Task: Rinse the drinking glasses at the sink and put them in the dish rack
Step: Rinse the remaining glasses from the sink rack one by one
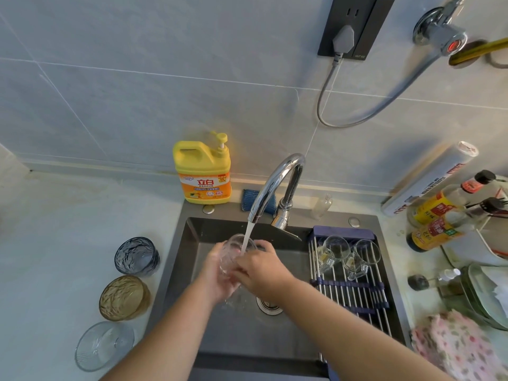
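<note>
Head-worn view, close above sink [247, 334]

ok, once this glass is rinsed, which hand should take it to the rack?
Right, probably. The right hand holds the glass, and the dish rack lies on that side of the sink, with bare bars below two mugs. The left hand would have to cross over.

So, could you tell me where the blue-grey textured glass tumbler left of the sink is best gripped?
Probably round its side wall, from the sink side: the blue-grey textured glass tumbler stands upright, mouth up, and the amber textured glass tumbler sits close on its near side, leaving the sink-facing wall free.
</note>
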